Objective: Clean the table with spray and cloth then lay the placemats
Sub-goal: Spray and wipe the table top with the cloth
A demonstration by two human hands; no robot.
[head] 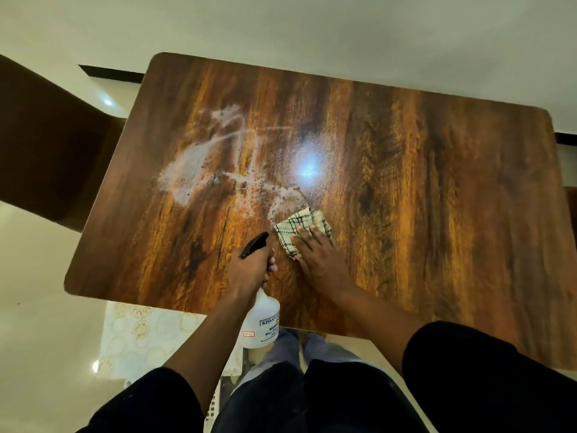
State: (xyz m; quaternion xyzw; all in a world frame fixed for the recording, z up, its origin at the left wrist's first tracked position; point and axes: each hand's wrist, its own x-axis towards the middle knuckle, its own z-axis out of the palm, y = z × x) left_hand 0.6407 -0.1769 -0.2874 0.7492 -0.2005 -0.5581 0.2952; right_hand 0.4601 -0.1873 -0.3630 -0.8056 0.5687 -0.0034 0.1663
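Placemats [140,335] lay below the table's near edge on the left. Left hand [249,268] gripped the spray bottle [260,320]; right hand [318,256] pressed flat fingers on the checked cloth [301,225]. Farther left, white spray foam [190,170] streaked the table [437,198].

This looks like a room in a home. A shiny brown wooden table with round corners [406,189] stands on a pale glossy tiled floor [40,307], by a plain cream wall [281,26].
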